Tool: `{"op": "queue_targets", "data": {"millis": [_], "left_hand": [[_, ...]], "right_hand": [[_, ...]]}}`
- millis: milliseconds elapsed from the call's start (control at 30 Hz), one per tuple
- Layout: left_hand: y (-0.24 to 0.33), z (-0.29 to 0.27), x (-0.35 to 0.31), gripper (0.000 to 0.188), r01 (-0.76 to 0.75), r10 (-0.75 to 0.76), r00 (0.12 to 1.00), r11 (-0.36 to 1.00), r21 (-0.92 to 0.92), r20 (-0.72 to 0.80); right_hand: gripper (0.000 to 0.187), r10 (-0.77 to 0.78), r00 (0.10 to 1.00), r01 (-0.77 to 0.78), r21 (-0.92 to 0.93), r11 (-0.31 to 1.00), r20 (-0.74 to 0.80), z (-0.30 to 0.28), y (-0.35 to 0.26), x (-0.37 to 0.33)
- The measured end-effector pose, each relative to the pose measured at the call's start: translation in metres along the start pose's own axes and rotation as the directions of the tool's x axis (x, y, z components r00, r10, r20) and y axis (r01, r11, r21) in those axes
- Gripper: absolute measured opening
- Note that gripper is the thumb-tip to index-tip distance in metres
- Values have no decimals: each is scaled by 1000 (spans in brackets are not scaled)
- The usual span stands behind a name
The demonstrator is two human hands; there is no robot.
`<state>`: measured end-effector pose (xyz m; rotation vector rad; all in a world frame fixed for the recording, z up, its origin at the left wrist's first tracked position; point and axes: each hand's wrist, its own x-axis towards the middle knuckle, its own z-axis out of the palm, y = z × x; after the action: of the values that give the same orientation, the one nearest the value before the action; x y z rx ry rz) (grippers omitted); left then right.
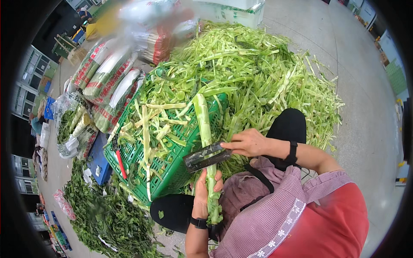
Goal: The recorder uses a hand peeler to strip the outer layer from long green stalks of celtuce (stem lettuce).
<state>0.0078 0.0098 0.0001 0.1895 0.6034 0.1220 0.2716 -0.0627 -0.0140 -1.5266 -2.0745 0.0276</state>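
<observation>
My left hand [201,189] is closed around the lower part of a long pale-green celtuce stem [202,116], which tilts up and away from my lap. Its upper end reaches over the right edge of an upturned green plastic crate [170,178]. In my right hand [248,142], fingers wrapped round one end, is a wide dark peeler [206,157]. The peeler lies across the stem just above my left hand and hides part of it. Green skin still shows on the stem's lower end. Peel strips [146,129] are scattered on the crate.
A large heap of peelings [266,81] spreads beyond the crate. A red-handled tool [121,163] rests at the crate's left side. Dark leaves [107,215] are piled on the floor at left, below packed vegetable bags [109,81]. A white foam box [232,15] stands at the back.
</observation>
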Motion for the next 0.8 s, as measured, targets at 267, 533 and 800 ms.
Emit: {"op": "queue_targets", "data": {"millis": [267, 533, 800], "left_hand": [[-3, 8, 0, 58, -7, 12, 999, 992, 126, -33], [-18, 0, -10, 48, -39, 40, 999, 995, 89, -11], [-10, 27, -6, 47, -166, 216, 966, 940, 298, -142]], "right_hand": [[57, 134, 984, -151, -152, 977, -113, -1, 43, 21], [42, 418, 844, -493, -181, 851, -336, -12, 115, 33], [39, 239, 965, -241, -6, 970, -111, -15, 5, 18]]}}
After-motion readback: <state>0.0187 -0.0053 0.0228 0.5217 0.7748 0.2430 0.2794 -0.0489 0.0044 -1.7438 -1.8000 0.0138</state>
